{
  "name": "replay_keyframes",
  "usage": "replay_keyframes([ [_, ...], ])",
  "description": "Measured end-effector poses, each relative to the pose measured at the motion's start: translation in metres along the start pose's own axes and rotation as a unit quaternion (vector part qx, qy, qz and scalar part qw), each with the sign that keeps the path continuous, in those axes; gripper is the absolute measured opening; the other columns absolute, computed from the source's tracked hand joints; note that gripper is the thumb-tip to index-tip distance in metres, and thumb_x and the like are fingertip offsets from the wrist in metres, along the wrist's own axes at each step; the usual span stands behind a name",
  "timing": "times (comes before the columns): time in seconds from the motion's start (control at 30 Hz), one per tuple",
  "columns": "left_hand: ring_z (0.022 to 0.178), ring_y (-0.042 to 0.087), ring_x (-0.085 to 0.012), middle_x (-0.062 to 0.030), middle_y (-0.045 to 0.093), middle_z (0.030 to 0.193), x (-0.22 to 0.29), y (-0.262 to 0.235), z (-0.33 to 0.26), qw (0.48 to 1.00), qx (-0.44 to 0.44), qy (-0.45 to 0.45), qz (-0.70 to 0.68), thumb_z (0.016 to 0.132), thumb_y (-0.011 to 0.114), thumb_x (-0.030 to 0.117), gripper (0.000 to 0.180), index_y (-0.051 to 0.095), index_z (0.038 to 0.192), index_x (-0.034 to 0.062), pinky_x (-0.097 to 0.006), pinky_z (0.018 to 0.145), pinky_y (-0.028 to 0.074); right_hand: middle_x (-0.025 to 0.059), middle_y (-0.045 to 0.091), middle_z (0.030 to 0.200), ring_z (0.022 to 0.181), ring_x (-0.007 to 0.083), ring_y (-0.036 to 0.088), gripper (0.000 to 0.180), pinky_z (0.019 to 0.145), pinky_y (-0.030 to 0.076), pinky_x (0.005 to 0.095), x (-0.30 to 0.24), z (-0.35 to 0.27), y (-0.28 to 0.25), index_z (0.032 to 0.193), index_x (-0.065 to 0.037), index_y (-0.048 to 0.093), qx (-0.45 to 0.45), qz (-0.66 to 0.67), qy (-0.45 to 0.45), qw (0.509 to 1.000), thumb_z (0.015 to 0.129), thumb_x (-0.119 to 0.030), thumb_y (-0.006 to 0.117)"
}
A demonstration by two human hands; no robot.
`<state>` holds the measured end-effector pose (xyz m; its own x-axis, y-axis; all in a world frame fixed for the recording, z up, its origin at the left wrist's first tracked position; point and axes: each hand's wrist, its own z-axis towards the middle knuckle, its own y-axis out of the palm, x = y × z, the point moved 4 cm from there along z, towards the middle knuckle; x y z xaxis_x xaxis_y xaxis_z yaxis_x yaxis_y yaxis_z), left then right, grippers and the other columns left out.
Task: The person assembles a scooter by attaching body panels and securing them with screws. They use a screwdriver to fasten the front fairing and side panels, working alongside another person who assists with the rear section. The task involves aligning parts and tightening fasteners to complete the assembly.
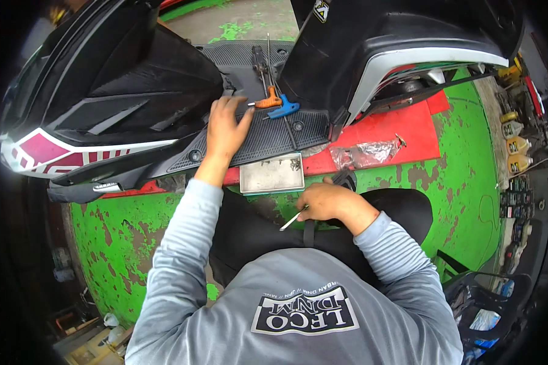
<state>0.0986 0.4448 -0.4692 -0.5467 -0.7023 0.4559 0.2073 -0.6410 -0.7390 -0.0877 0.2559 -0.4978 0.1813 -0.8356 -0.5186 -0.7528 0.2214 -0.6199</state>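
Grey long-sleeved shirt fills the lower frame, nearest the lens; both forearms run up from it. Right hand sits low over the dark lap, knuckles up, fingers curled shut around a slim metal tool whose shaft pokes out down-left from the fist; the tip is too small to make out. Right forearm bends in sharply from the right, elbow out. Left arm stretches nearly straight ahead, sleeve ending at the wrist. Left hand lies palm-down and flat on the scooter footboard, fingers spread and extended, holding nothing; thumb points right, its tip just beside an orange T-handle tool. A blue T-handle tool lies touching the orange one on its right, both shafts running away up the ribbed mat. Below the footboard edge, between the two hands, a shallow metal tray holds a few small dark fasteners in its upper right corner. Right of the tray, a crumpled clear plastic bag lies on a red platform. Worn green-painted floor all around. Black scooter bodywork with maroon-white trim at left.
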Motion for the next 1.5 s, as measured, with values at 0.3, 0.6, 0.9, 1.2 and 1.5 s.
replay_keyframes([
  [0.3,0.093,0.061,-0.0317,-0.0109,0.067,0.095,0.032,-0.017,-0.035,0.985,0.051,0.105,-0.13,0.08,0.072,0.003,0.017,0.07,0.097,0.0035,-0.041,0.086,0.048,0.0072,0.072,0.106,0.12,0.0312,0.057,0.018,0.112,0.028,0.0599,0.1,-0.011,0.037,0.099,-0.021,0.081,0.15,0.036,0.103,0.983,0.082,-0.022,0.076],
  [0.6,0.1,0.069,-0.0362,-0.016,0.072,0.107,-0.006,0.179,-0.147,0.92,-0.338,-0.162,-0.118,0.085,0.068,0.015,0.023,0.075,0.108,0.0142,-0.045,0.089,0.055,0.0048,0.068,0.099,0.116,0.0279,0.058,0.018,0.11,0.035,0.0542,0.037,-0.064,0.005,0.093,-0.02,0.082,0.156,-0.047,0.098,0.982,0.081,-0.013,0.072],
  [0.9,0.101,0.07,-0.0319,-0.0131,0.071,0.111,-0.013,0.233,-0.165,0.93,-0.349,-0.095,0.061,0.083,0.073,0.025,0.02,0.078,0.102,0.0186,-0.045,0.088,0.057,0.0022,0.069,0.098,0.113,0.0269,0.058,0.019,0.106,0.035,0.0496,0.095,-0.033,0.062,0.102,-0.023,0.081,0.214,0.079,0.04,0.973,0.084,-0.022,0.075],
  [1.2,0.095,0.07,-0.0309,-0.0095,0.073,0.104,0.015,0.173,-0.158,0.961,-0.222,-0.166,-0.004,0.082,0.072,0.029,0.02,0.079,0.099,0.0188,-0.042,0.087,0.056,0.0024,0.07,0.104,0.12,0.0276,0.056,0.018,0.11,0.031,0.0562,0.136,0.011,0.052,0.103,-0.023,0.081,0.153,0.11,-0.005,0.982,0.086,-0.025,0.074],
  [1.5,0.076,0.073,-0.028,-0.0158,0.074,0.088,0.066,0.007,-0.044,0.978,0.0,-0.157,-0.137,0.088,0.073,0.019,0.021,0.077,0.103,0.0053,-0.037,0.067,0.056,0.0063,0.071,0.096,0.105,0.026,0.062,0.016,0.1,0.045,0.038,0.153,0.037,0.025,0.1,-0.016,0.082,0.268,0.035,-0.086,0.959,0.086,-0.021,0.075],
])
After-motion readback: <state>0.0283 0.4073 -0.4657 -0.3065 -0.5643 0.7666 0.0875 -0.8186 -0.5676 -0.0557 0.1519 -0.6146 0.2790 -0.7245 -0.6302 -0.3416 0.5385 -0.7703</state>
